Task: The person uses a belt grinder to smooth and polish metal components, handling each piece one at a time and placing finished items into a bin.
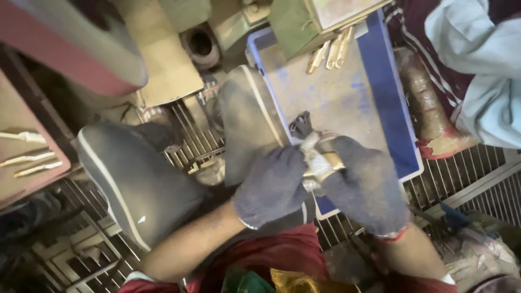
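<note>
Both my hands wear dark knitted gloves and meet over the near edge of a blue plastic tray [380,81]. Between them is a brass-coloured metal fitting [321,157] wrapped partly in pale cloth or tape, with a dark valve-like end [300,125] pointing up-left. My left hand [271,184] grips the fitting from the left. From the right, my right hand [363,182] closes around it. Much of the fitting is hidden by the gloves.
Several brass parts [330,53] lie at the tray's far end under a green box [309,21]. My knees in dark trousers [135,179] sit over a metal grate floor [472,179]. A pink tray [27,157] with brass pieces is at left; another person's pale sleeve [477,65] at top right.
</note>
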